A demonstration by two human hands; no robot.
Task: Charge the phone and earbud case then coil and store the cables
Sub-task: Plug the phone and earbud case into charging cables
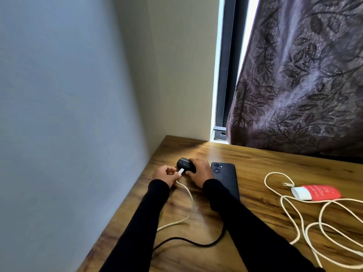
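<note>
A black earbud case [183,164] rests on the wooden table [255,167] near the wall corner. My right hand [199,172] grips its right side. My left hand [166,174] pinches the white plug [181,171] of a cream cable [188,203], the plug tip touching the case's front. A black phone [225,178] lies face down just right of my right hand, partly under my right sleeve. A black cable [188,242] curves across the table under my forearms; its ends are hidden.
A second cream cable [306,226] lies in loose loops at the right, its free plug [285,184] beside a red and white tube [316,192]. A grey wall borders the table's left edge. A patterned curtain [304,75] hangs behind.
</note>
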